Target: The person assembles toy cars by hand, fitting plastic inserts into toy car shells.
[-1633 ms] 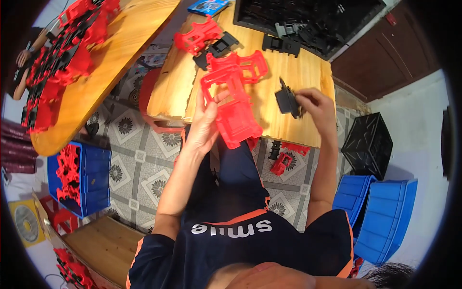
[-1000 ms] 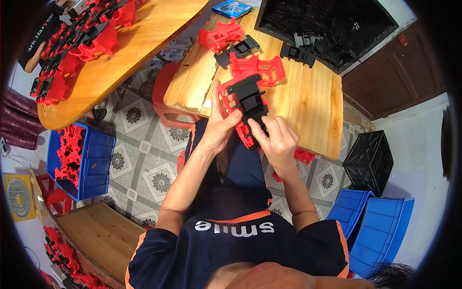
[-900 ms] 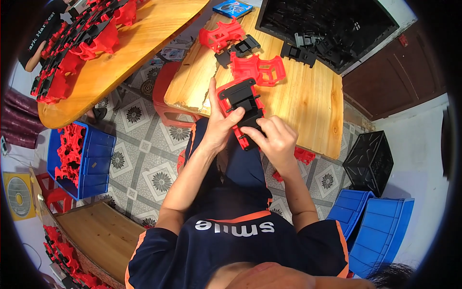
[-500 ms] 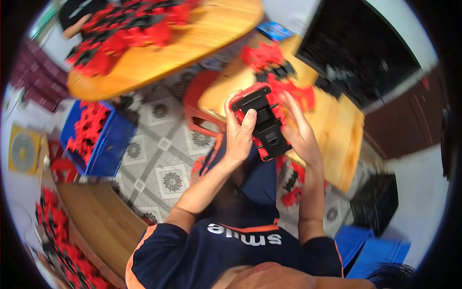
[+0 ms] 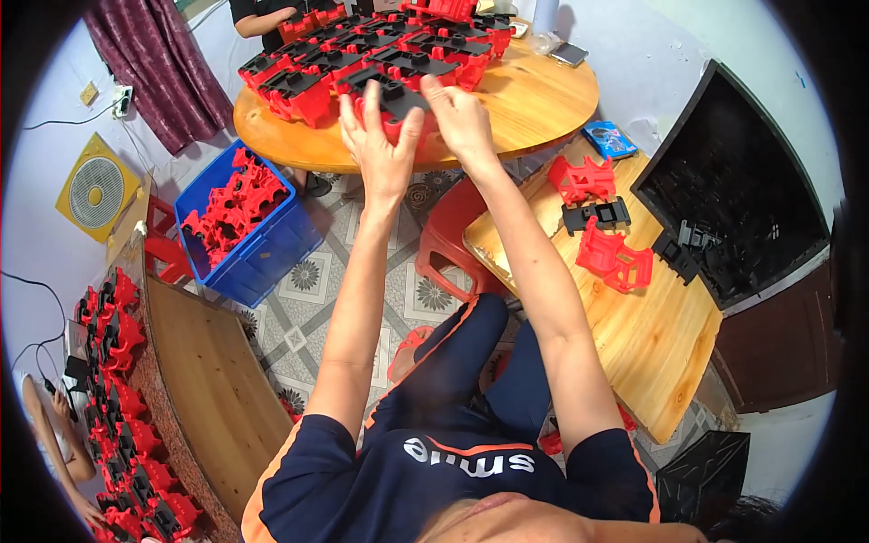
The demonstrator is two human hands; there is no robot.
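Observation:
A red-and-black plastic assembly (image 5: pixel 396 98), black plate uppermost over a red frame, is at the near edge of the far oval table. My left hand (image 5: pixel 380 154) grips its near left side, with the fingers apart and the thumb toward the front. Against its right side is my right hand (image 5: pixel 462 127), fingers curled in at the edge. My hands partly cover the assembly, so whether it rests on the wood is hard to tell. Just beyond it, several similar red-and-black assemblies (image 5: pixel 348 41) stand packed close together on the table.
The oval table's wooden top (image 5: pixel 543 90) spreads rightward. On a smaller wooden table (image 5: pixel 670 317) lie red frames (image 5: pixel 615 258), a black plate (image 5: pixel 596 215) and a blue package (image 5: pixel 609 140). A blue crate (image 5: pixel 262 253) of red parts stands left, near a red stool (image 5: pixel 453 226). Another person (image 5: pixel 262 18) is at the far side.
My hands have carried the assembly away from in front of my body, forward to the far oval table. The view has shifted, showing more of that table.

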